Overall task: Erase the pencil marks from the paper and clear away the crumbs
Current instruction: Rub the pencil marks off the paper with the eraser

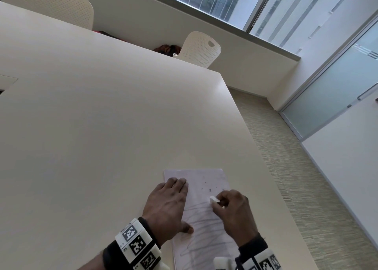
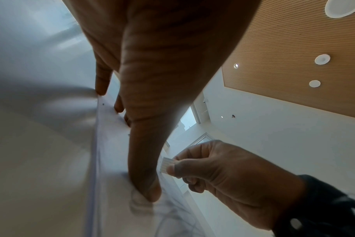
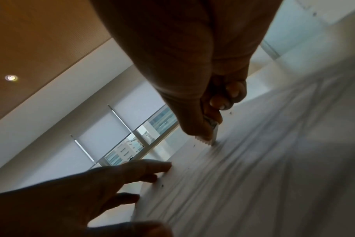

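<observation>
A white sheet of paper [image 1: 201, 214] lies near the table's right front corner. Grey pencil scribbles [image 1: 202, 228] cover its near half, and a few dark crumbs [image 1: 210, 190] dot the far half. My left hand [image 1: 169, 206] lies flat on the paper's left edge, fingers straight and thumb [image 2: 146, 190] pressed on the sheet. My right hand [image 1: 233, 210] pinches a small white eraser [image 1: 214, 199] between thumb and fingers. The eraser's [image 3: 212, 136] ribbed end touches the paper [image 3: 253, 168] at the far edge of the scribbles. From the left wrist, the eraser [image 2: 167, 165] shows at the right hand's fingertips.
The cream table [image 1: 102, 126] stretches far to the left and back. Its right edge [image 1: 263, 163] runs close beside the paper, with carpet below. Two white perforated chairs [image 1: 201, 50] stand at the far side by the window wall.
</observation>
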Motion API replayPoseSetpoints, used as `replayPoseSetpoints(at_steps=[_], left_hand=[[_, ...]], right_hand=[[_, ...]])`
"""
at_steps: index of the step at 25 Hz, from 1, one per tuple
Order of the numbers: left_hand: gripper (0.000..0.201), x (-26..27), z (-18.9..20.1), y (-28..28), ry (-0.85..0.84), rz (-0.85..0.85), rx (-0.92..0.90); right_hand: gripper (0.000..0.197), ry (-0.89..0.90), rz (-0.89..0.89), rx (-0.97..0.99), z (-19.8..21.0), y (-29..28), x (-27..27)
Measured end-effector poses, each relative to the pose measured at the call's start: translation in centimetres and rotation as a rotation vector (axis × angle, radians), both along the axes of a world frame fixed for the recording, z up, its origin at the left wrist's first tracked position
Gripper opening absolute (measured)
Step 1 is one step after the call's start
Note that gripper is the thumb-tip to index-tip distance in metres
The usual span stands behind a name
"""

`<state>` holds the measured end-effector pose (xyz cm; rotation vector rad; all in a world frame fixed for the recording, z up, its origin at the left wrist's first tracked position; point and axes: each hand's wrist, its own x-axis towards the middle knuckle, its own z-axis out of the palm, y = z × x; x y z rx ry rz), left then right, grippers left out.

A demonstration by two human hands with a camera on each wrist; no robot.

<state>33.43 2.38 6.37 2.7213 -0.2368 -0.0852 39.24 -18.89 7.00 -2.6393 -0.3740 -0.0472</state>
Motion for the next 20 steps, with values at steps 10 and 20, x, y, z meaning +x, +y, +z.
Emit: replayPoseSetpoints(at_steps=[10, 20], left_hand=[[0.119, 0.0, 0.0, 0.0, -0.004, 0.002, 0.001], [0.119, 0.0, -0.2, 0.0, 0.000, -0.001, 0.003]], right_hand=[[0.028, 0.089, 0.026, 0.073, 0.3, -1.4, 0.1], [0.030, 0.055, -0.010, 0.045, 1.0, -3.9, 1.4]])
